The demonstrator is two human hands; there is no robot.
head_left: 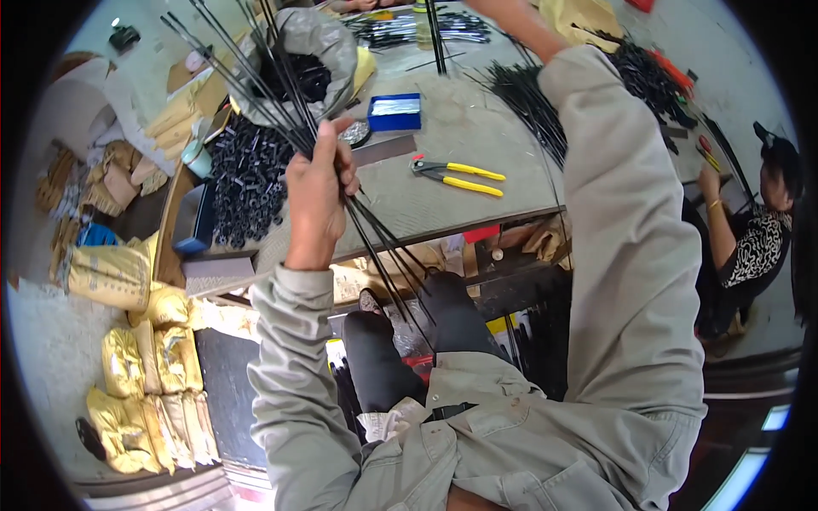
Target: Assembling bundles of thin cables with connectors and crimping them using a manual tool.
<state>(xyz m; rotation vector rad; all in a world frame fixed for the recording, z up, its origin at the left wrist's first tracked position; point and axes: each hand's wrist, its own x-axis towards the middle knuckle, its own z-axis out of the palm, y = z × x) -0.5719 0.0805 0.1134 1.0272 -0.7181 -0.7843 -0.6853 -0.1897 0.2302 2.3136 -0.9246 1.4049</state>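
Observation:
My left hand is closed around a loose bundle of thin black rods. The rods slant across the view, fanning out above my fist and reaching down over my lap. My right forearm stretches to the far side of the table, and the picture's top edge cuts off the fingers. A few dark rods stand upright near there; whether my right hand holds them is hidden. Yellow-handled pincers lie on the worktable, right of my left hand. Behind them sits a blue box of silvery pieces.
Small black parts are heaped at the table's left, beside a grey sack. More black rods lie under my right arm. A person sits at the right. Yellow packages stand on the floor at lower left.

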